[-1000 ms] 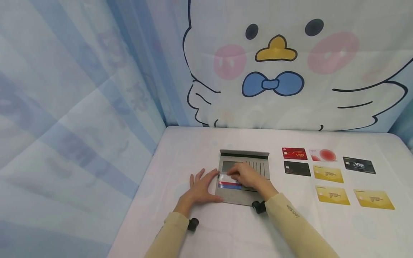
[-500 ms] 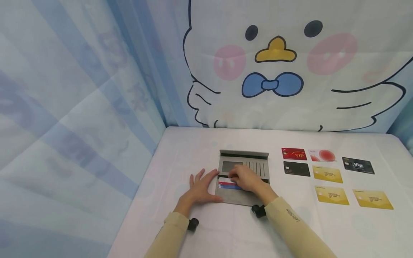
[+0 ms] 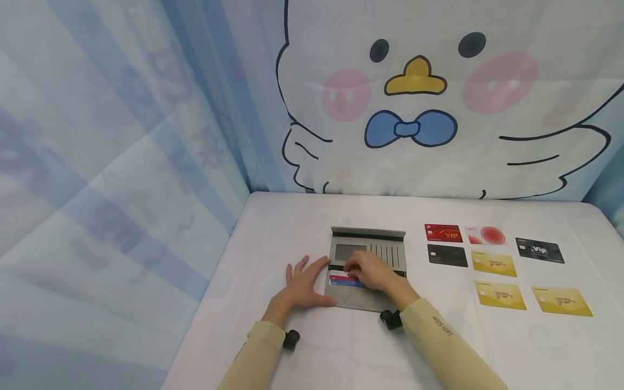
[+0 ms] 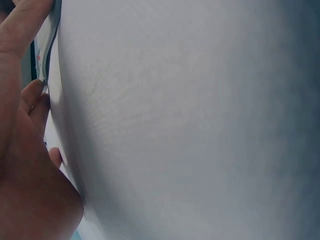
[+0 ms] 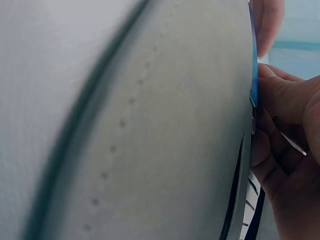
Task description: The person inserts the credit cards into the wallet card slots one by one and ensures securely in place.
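A grey card wallet (image 3: 351, 299) lies spread open on the table. Its left pockets hold stacked cards (image 3: 339, 280) whose edges show as white, red and blue strips. My right hand (image 3: 372, 271), fingers curled, pinches a whitish card at these pockets, largely hidden under the fingers. In the right wrist view, the thumb and fingers of that hand (image 5: 292, 120) are against a blue card edge (image 5: 254, 75). My left hand (image 3: 301, 287) spreads its fingers along the wallet's left side, index finger and thumb touching the edge. Part of this hand (image 4: 30, 165) shows in the left wrist view.
Right of the wallet lie separate cards: a red VIP card (image 3: 443, 233), a white card with a red circle (image 3: 486, 235), dark cards (image 3: 447, 255) and gold cards (image 3: 501, 295). A patterned curtain (image 3: 414, 162) hangs behind the table (image 3: 292, 222).
The whitish card has slid down into the pocket, so less of it shows above the red strip. My right hand has shifted slightly with it. My left hand stays in place.
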`<state>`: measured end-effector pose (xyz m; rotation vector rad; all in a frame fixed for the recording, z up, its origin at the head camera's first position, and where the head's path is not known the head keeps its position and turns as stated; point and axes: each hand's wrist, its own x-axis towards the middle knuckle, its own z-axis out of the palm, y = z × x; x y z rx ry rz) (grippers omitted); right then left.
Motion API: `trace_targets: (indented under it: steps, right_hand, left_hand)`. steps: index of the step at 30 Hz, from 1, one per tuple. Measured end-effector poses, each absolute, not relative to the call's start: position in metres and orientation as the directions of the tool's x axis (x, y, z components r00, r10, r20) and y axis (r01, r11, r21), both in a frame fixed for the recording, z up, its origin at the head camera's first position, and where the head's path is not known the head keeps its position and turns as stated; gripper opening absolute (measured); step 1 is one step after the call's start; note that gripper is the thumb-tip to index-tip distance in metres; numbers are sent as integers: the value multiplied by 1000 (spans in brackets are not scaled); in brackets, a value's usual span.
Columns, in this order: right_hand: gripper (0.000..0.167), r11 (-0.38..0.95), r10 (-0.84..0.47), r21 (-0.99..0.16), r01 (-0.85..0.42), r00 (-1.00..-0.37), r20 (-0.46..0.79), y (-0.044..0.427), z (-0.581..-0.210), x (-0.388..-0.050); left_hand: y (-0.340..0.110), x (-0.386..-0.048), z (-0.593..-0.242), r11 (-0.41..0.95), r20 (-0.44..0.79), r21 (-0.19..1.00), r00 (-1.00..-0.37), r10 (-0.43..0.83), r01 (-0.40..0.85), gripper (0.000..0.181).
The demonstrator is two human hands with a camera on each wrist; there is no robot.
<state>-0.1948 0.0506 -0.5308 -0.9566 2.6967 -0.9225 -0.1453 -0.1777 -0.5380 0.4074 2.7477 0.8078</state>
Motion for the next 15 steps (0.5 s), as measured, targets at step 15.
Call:
trace_targets:
  steps: [15]
  right_hand:
    - [13, 568, -649, -588, -575, -753, 108, 53, -534, -196]
  left_hand:
    - [-178, -144, -538, 809, -161, 556, -930, 331, 192, 100]
